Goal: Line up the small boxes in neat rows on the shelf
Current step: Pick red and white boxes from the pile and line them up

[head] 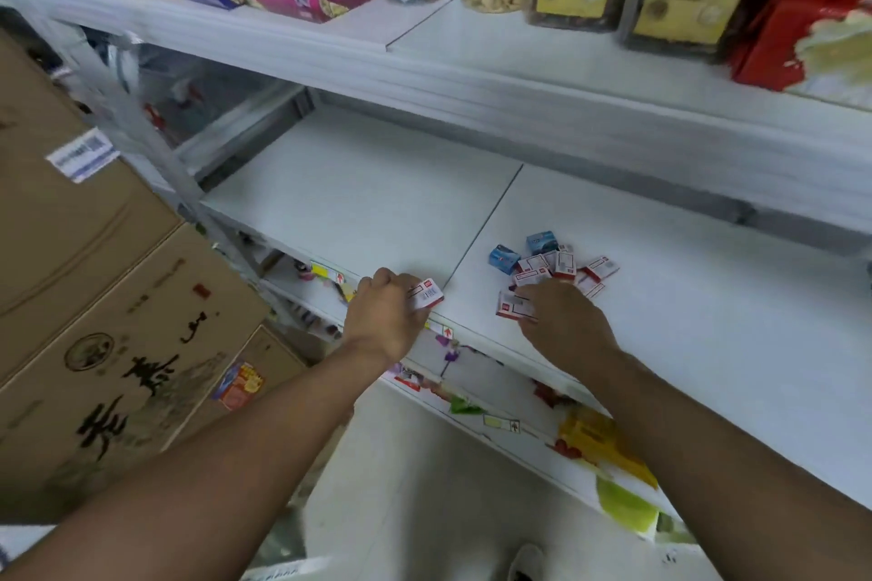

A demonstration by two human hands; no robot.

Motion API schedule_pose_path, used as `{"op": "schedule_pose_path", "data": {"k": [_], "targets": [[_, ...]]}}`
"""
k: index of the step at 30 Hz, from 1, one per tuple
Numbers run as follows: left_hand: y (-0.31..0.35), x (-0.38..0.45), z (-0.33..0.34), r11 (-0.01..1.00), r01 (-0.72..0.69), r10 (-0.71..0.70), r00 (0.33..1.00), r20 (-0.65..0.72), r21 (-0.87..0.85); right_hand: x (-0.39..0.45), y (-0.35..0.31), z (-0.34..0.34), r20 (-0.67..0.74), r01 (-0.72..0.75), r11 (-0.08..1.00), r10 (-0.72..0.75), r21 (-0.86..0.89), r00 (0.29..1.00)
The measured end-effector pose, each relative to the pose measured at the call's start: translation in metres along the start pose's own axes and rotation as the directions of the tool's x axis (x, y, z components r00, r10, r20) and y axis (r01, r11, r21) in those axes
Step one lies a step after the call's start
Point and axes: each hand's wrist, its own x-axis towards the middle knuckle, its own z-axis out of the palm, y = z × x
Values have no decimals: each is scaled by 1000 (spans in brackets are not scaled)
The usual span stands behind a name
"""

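A loose heap of small red-and-white boxes (561, 269) lies on the white middle shelf (368, 198), right of the panel seam. Two small blue boxes (504, 258) sit at the heap's far left side. My left hand (384, 316) is closed around one red-and-white box (427, 293) at the shelf's front edge, left of the seam. My right hand (561, 321) rests palm-down at the heap's near side, its fingertips on another red-and-white box (514, 308) that lies flat on the shelf.
Brown cardboard cartons (108, 307) are stacked at the left beside the shelf post. The upper shelf (472, 57) carries snack boxes, jars and a red box. Price tags line the shelf's front lip, with packets on a lower shelf (599, 439) beneath.
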Motion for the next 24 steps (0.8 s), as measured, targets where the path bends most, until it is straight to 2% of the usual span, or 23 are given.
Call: {"op": "schedule_pose_path", "data": {"k": [6,13,24], "targets": [[-55,-32,-21,998,-46,46,999,8,-49,-17,-64,19,67,35,998,-32,-43,997],[-130,-63,-36,999,-24,24,1000,6,-41,-20,-140,49,100,89,994,-82,-64,992],[-171,-34,-52,987,149,-150,989,-2,-53,56,-179,64,145,200,980,-196,-8,970]]}}
